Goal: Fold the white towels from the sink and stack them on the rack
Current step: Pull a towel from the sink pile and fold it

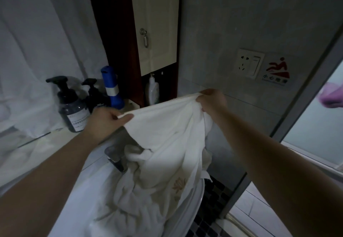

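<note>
Holding towel (pixel 167 136) up by top edge running left to right, pinched in left hand (pixel 104 119) grip, bunched in farther right hand (pixel 213 101) grip, tail trailing onto heap (pixel 126 196) in sink (pixel 193 210) below.

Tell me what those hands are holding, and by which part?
Both hold one white cloth towel by its top edge: left hand pinches one end, right hand grips the other.

We find the towel (pixel 167 136) to be matt white cloth, soft and creased, with a stitched flower motif. We note the sink (pixel 199 197) glossy and smooth at its rim, the faucet (pixel 116 157) grey metal, the pump bottle (pixel 71 110) glossy dark plastic, and the wall tile (pixel 213 32) matt grey.
</note>
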`<state>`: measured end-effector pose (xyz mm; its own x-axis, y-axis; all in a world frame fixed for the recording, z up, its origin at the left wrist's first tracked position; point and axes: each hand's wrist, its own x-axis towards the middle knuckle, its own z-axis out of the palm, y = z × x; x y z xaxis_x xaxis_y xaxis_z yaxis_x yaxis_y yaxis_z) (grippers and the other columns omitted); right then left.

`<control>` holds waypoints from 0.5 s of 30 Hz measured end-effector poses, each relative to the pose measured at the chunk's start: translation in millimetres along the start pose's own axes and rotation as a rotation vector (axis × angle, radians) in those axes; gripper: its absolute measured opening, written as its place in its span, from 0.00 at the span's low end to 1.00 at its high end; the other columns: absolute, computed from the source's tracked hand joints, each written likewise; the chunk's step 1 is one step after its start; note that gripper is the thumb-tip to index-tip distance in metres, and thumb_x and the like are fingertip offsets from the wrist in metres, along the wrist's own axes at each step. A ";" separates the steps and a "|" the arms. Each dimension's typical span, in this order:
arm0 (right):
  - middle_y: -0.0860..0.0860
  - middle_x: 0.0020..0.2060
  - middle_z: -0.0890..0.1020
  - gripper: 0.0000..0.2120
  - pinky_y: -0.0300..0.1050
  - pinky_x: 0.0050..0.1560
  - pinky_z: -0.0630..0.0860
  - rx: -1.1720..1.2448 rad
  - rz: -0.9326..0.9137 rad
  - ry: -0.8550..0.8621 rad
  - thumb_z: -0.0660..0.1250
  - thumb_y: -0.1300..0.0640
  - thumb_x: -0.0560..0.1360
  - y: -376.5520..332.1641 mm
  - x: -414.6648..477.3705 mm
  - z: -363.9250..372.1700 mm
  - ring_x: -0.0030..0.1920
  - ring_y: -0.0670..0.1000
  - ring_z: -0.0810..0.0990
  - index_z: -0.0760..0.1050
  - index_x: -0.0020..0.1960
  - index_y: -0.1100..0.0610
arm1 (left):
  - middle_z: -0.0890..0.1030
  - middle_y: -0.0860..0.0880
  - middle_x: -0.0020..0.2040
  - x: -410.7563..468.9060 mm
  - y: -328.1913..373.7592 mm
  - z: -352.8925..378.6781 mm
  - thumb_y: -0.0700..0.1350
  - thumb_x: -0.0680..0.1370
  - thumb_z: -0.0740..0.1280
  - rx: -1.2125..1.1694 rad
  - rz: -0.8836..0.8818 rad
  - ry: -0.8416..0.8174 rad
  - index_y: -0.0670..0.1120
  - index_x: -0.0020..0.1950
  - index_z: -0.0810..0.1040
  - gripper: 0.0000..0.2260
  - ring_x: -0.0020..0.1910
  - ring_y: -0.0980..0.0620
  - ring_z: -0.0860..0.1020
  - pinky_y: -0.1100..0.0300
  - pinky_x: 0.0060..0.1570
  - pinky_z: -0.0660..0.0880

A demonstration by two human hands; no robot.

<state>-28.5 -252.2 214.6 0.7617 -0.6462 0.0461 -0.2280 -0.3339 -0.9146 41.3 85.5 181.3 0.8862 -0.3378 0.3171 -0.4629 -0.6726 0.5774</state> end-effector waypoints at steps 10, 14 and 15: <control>0.50 0.36 0.84 0.03 0.54 0.46 0.85 0.162 0.101 0.010 0.70 0.56 0.61 7.7 6.3 10.0 0.40 0.53 0.84 0.80 0.33 0.48 | 0.82 0.47 0.42 13.9 25.3 2.3 0.43 0.76 0.74 -0.778 -0.233 0.193 0.49 0.57 0.79 0.11 0.47 0.48 0.82 0.54 0.53 0.80; 0.53 0.40 0.81 0.08 0.48 0.39 0.85 0.289 0.120 0.006 0.71 0.62 0.71 -3.1 2.6 14.0 0.31 0.48 0.82 0.79 0.36 0.50 | 0.84 0.47 0.49 21.8 44.9 11.6 0.42 0.77 0.73 -0.907 -0.308 0.197 0.46 0.54 0.83 0.06 0.51 0.48 0.82 0.56 0.53 0.80; 0.54 0.40 0.81 0.07 0.50 0.41 0.85 0.311 0.127 0.002 0.72 0.62 0.72 -5.1 2.5 15.0 0.27 0.46 0.82 0.79 0.37 0.53 | 0.84 0.46 0.50 24.6 50.3 13.3 0.41 0.77 0.72 -0.925 -0.322 0.192 0.45 0.54 0.83 0.06 0.50 0.48 0.82 0.55 0.52 0.80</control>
<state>-16.3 -241.8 213.3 0.7377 -0.6709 -0.0760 -0.1248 -0.0249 -0.9919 40.0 34.6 208.1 0.9918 -0.0624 0.1117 -0.1058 0.0919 0.9901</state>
